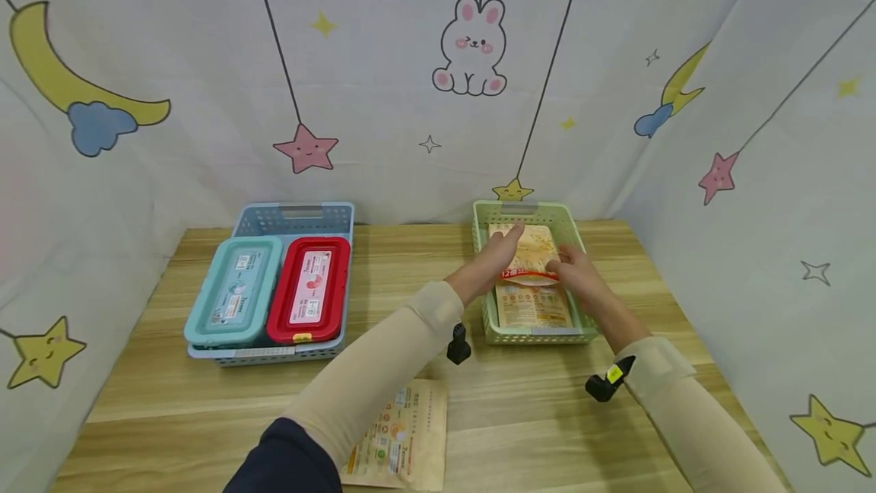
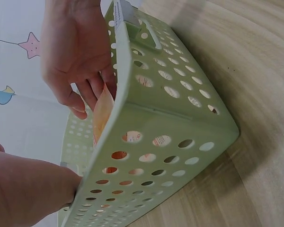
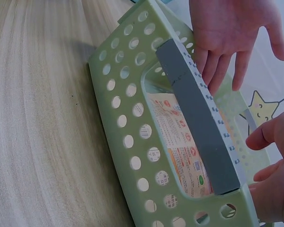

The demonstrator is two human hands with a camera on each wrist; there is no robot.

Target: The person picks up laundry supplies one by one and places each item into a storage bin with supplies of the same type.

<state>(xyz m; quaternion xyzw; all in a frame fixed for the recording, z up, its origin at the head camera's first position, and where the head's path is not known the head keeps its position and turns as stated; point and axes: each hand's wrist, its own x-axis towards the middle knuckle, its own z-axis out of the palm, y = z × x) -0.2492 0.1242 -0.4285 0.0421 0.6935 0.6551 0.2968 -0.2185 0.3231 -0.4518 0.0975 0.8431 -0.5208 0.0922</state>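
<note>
A pale green basket [image 1: 489, 329] holds a cream-yellow food packet [image 1: 534, 246] with a red printed band, lying over a tan printed packet [image 1: 534, 306]. My left hand [image 1: 487, 263] reaches in over the basket's left side, fingers straight along the yellow packet's left edge. On the opposite side my right hand [image 1: 582, 276] is at that packet's right edge, fingers loosely bent. In the left wrist view, the right hand's thumb stands apart from its fingers, whose tips are behind the packet's raised corner [image 2: 102, 113]. The right wrist view shows the left palm and extended fingers [image 3: 213, 71].
A blue basket [image 1: 274, 356] at the back left carries a teal-lidded box [image 1: 236, 291] and a red-lidded box [image 1: 311, 291]. Another tan printed packet [image 1: 420, 440] lies flat on the wooden table [image 1: 520, 424] near the front, partly under my left forearm. Patterned cloth [image 1: 411, 97] hangs behind.
</note>
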